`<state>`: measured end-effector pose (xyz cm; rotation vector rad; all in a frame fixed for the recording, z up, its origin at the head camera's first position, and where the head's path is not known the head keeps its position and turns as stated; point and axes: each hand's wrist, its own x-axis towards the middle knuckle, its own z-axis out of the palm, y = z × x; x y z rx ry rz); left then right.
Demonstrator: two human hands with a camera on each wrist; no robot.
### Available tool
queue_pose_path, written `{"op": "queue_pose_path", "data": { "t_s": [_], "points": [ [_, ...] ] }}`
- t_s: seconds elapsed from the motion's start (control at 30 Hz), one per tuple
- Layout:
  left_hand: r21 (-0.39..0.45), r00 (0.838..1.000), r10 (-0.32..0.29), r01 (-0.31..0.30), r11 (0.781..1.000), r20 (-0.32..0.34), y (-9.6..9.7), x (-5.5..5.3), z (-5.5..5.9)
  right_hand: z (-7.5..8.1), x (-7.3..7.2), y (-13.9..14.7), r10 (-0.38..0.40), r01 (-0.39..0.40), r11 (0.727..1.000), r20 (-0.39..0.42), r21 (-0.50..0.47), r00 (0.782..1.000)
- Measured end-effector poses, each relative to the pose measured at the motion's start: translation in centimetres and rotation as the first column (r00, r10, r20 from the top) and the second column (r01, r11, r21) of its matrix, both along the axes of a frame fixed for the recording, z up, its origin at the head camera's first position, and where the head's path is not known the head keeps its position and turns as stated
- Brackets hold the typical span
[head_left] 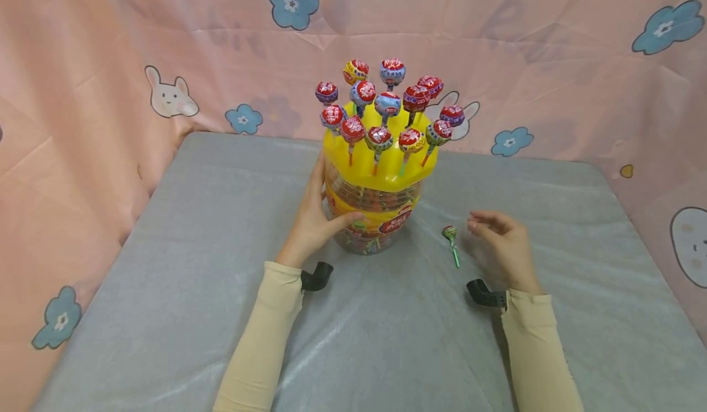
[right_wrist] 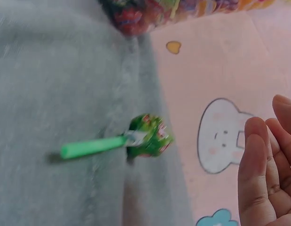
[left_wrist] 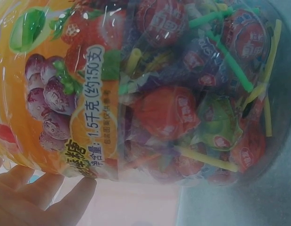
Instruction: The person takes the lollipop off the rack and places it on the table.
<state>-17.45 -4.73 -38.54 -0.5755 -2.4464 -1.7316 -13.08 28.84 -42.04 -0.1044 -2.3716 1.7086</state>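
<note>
the left hand (head_left: pixel 312 225) grips a clear jar (head_left: pixel 372 217) on the table (head_left: pixel 386 338) — wrapped lollipops (left_wrist: pixel 166 112) inside, others upright in its yellow lid (head_left: pixel 381 177). the right hand (head_left: pixel 505 245) — loosely curved, narrow — is near a green lollipop (head_left: pixel 450 235) lying on the table.

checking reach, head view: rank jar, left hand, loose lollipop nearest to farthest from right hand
1. Loose lollipop, just left of the right hand
2. Jar, farther left
3. Left hand, on the jar's left side
</note>
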Motion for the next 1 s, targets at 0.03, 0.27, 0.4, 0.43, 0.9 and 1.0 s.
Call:
{"op": "queue_pose_path", "data": {
  "t_s": [0.03, 0.27, 0.4, 0.43, 0.9, 1.0],
  "points": [
    [0.0, 1.0, -0.001, 0.001, 1.0, -0.002, 0.0, 0.0, 0.0, 0.2, 0.0, -0.1, 0.006, -0.006, 1.0, -0.008, -0.026, 1.0],
    [0.009, 1.0, -0.005, 0.005, 1.0, 0.01, 0.1, -0.1, 0.1, 1.4, 0.4, -0.8, 0.002, -0.012, 0.987, -0.063, -0.161, 0.998],
    [0.014, 1.0, -0.01, 0.01, 1.0, 0.009, 0.2, -0.1, 0.0, 2.2, 0.4, -1.1, -0.009, -0.009, 0.981, -0.091, -0.195, 0.996],
    [0.015, 1.0, -0.011, 0.011, 1.0, 0.009, 0.2, -0.1, 0.0, 2.5, 0.4, -1.2, -0.009, -0.011, 0.98, -0.096, -0.198, 0.995],
    [0.026, 1.0, -0.013, 0.013, 1.0, 0.008, 0.0, 0.0, 0.0, 6.4, -0.9, -3.8, 0.006, -0.022, 0.992, -0.13, -0.126, 0.991],
    [0.024, 1.0, -0.01, 0.009, 1.0, 0.011, 0.0, 0.0, 0.0, 7.2, -1.4, -4.3, 0.013, -0.035, 0.99, -0.161, -0.136, 0.987]
  ]
}}
